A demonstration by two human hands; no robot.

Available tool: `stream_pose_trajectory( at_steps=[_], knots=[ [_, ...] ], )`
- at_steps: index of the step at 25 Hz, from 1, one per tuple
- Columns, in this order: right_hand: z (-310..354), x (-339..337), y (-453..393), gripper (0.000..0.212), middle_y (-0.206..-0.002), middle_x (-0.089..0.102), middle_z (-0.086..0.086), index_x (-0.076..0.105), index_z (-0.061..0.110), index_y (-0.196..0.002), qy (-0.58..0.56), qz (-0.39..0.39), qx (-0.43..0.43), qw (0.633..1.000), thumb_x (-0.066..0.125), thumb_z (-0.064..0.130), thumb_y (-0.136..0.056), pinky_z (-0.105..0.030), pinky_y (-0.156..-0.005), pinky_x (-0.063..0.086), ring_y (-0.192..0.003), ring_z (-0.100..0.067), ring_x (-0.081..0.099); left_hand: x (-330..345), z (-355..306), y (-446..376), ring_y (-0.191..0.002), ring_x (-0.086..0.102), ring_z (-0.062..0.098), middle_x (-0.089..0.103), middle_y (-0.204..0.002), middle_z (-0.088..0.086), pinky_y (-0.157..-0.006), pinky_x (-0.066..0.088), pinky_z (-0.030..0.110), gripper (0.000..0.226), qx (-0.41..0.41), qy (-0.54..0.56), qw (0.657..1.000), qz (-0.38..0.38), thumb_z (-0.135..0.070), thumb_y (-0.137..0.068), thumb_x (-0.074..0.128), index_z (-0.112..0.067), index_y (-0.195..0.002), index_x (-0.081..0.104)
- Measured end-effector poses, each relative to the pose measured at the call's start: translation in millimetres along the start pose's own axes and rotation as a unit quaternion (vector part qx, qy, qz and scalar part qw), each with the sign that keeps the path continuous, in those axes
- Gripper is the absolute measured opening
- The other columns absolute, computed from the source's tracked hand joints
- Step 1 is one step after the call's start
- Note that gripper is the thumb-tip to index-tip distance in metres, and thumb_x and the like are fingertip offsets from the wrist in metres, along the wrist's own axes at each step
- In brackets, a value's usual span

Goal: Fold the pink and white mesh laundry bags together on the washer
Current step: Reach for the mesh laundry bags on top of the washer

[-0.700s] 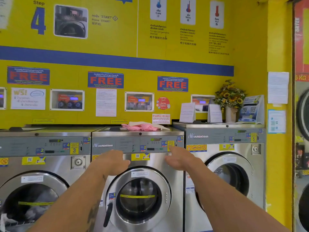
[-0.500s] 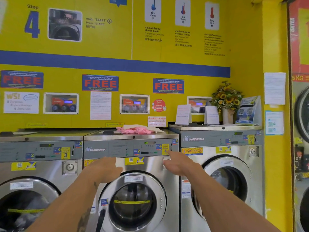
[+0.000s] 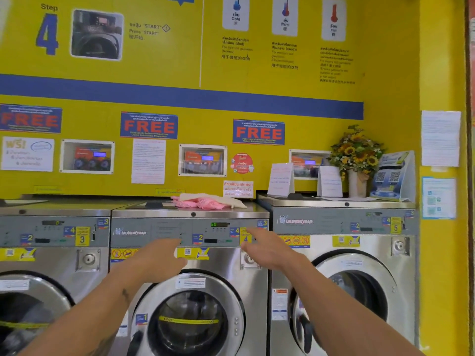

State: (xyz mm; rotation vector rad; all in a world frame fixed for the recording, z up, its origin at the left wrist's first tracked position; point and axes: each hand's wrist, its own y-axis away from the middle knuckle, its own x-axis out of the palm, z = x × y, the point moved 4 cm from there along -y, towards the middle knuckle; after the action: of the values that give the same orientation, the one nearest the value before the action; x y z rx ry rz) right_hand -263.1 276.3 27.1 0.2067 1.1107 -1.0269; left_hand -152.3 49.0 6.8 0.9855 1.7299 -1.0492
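A pink mesh laundry bag (image 3: 203,203) lies crumpled on top of the middle washer (image 3: 190,214), with a white bag (image 3: 218,198) draped over its back and right side. Both my arms reach forward in front of that washer's control panel. My left hand (image 3: 156,258) hangs below the panel with fingers loosely curled and nothing in it. My right hand (image 3: 264,249) is stretched out with fingers apart, also holding nothing. Both hands are below the bags and apart from them.
Washers stand left (image 3: 54,227) and right (image 3: 344,224) of the middle one. The right washer's top carries paper signs (image 3: 280,179), a sunflower vase (image 3: 357,160) and a QR stand (image 3: 393,176). A yellow wall (image 3: 180,73) rises behind, and a yellow pillar (image 3: 442,253) stands at the right.
Both hands have risen and pushed forward toward the control panel. The view has moved a little closer to the middle washer. The bags have not moved.
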Motion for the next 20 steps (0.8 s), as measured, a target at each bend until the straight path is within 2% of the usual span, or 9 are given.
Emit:
stream_pose_trajectory(
  at_steps=[3, 6, 7, 10, 12, 13, 15, 17, 20],
  knots=[
    [0.7, 12.1, -25.6, 0.042, -0.141, 0.057, -0.005, 0.053, 0.016, -0.136, -0.020, -0.002, -0.038, 0.999, 0.050, 0.027, -0.096, -0.031, -0.085, 0.045, -0.110, -0.022, 0.058, 2.2, -1.7, -19.9, -0.146, 0.029, 0.022, 0.029, -0.160, 0.003, -0.118, 0.024, 0.035, 0.065, 0.014, 0.026, 0.999, -0.018, -0.038, -0.096, 0.050, -0.017, -0.153, 0.028],
    [-3.3, 31.2, -57.2, 0.053, -0.148, 0.048, -0.002, 0.043, 0.017, -0.147, -0.028, 0.002, -0.048, 0.998, 0.053, 0.031, -0.097, -0.027, -0.073, 0.045, -0.113, -0.021, 0.058, 4.3, 12.2, -49.1, -0.140, 0.039, 0.021, 0.041, -0.154, 0.003, -0.115, 0.029, 0.033, 0.059, 0.020, 0.062, 0.997, -0.046, -0.032, -0.095, 0.053, -0.017, -0.150, 0.036],
    [-4.8, 36.9, -68.4, 0.055, -0.149, 0.048, -0.002, 0.041, 0.018, -0.148, -0.036, 0.000, -0.050, 0.998, 0.054, 0.031, -0.097, -0.026, -0.074, 0.045, -0.114, -0.020, 0.057, 5.1, 17.8, -59.3, -0.137, 0.044, 0.020, 0.046, -0.151, 0.003, -0.114, 0.032, 0.033, 0.056, 0.022, 0.077, 0.995, -0.061, -0.030, -0.094, 0.054, -0.017, -0.147, 0.041],
    [-7.0, 56.8, -107.6, 0.053, -0.146, 0.052, 0.000, 0.044, 0.023, -0.146, -0.033, -0.008, -0.060, 0.998, 0.057, 0.030, -0.095, -0.027, -0.091, 0.039, -0.126, -0.017, 0.052, 9.9, 45.5, -97.6, -0.122, 0.056, 0.017, 0.060, -0.136, 0.001, -0.107, 0.040, 0.031, 0.044, 0.027, 0.141, 0.983, -0.112, -0.023, -0.091, 0.055, -0.018, -0.136, 0.055],
    [-3.0, 79.8, -152.7, 0.052, -0.142, 0.055, 0.000, 0.047, 0.028, -0.143, -0.028, -0.012, -0.065, 0.997, 0.060, 0.031, -0.093, -0.031, -0.098, 0.042, -0.122, -0.017, 0.054, 16.0, 77.9, -138.8, -0.110, 0.059, 0.014, 0.066, -0.125, -0.002, -0.098, 0.045, 0.028, 0.037, 0.032, 0.182, 0.973, -0.135, -0.019, -0.091, 0.055, -0.020, -0.127, 0.062],
    [0.1, 86.6, -175.1, 0.052, -0.140, 0.056, -0.001, 0.048, 0.029, -0.142, -0.024, -0.013, -0.065, 0.998, 0.061, 0.031, -0.092, -0.033, -0.098, 0.044, -0.119, -0.017, 0.056, 16.5, 91.0, -160.5, -0.105, 0.060, 0.014, 0.067, -0.120, -0.003, -0.095, 0.046, 0.028, 0.034, 0.035, 0.200, 0.969, -0.138, -0.017, -0.091, 0.055, -0.020, -0.124, 0.065],
    [7.2, 94.3, -215.7, 0.052, -0.137, 0.057, 0.000, 0.048, 0.029, -0.141, -0.018, -0.020, -0.067, 0.997, 0.063, 0.028, -0.091, -0.027, -0.089, 0.047, -0.113, -0.014, 0.056, 14.4, 113.0, -205.3, -0.096, 0.063, 0.014, 0.070, -0.112, -0.001, -0.093, 0.049, 0.030, 0.029, 0.043, 0.229, 0.961, -0.152, -0.014, -0.090, 0.057, -0.020, -0.116, 0.069],
    [12.6, 93.1, -253.2, 0.052, -0.135, 0.057, 0.000, 0.049, 0.027, -0.140, -0.016, -0.038, -0.065, 0.997, 0.065, 0.025, -0.090, -0.024, -0.082, 0.047, -0.114, -0.015, 0.056, 7.1, 128.0, -248.1, -0.082, 0.062, 0.011, 0.071, -0.106, -0.001, -0.080, 0.048, 0.026, 0.026, 0.053, 0.250, 0.952, -0.167, -0.013, -0.090, 0.057, -0.020, -0.111, 0.071],
    [13.1, 81.3, -299.9, 0.052, -0.138, 0.056, -0.001, 0.048, 0.029, -0.139, 0.005, -0.070, -0.055, 0.996, 0.064, 0.025, -0.090, -0.027, -0.089, 0.042, -0.118, -0.017, 0.056, -6.6, 133.4, -303.6, -0.088, 0.062, 0.011, 0.066, -0.098, -0.008, -0.077, 0.040, 0.019, 0.024, 0.082, 0.245, 0.950, -0.176, -0.014, -0.091, 0.056, -0.025, -0.107, 0.071]
  ],
)
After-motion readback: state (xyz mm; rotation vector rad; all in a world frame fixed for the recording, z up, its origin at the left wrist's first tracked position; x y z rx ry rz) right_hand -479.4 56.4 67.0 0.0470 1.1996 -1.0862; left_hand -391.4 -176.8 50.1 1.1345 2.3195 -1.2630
